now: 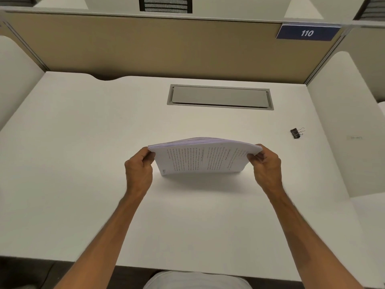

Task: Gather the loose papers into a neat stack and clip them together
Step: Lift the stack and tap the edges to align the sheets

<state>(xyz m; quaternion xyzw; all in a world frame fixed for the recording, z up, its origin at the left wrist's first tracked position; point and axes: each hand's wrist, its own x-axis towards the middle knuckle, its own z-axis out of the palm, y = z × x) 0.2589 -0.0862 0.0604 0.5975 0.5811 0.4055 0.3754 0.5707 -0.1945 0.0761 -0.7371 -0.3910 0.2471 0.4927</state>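
A stack of printed papers [203,158] stands on its long edge at the middle of the white desk [83,142], its top bowed slightly toward me. My left hand [139,171] grips the stack's left end and my right hand [267,166] grips its right end. A black binder clip [296,133] with silver handles lies on the desk far to the right, well apart from both hands and from the papers.
A grey cable-tray lid [219,97] is set into the desk behind the papers. A tan partition [145,46] with a blue "110" sign [307,33] closes the back, and white side panels [337,113] wall in both sides.
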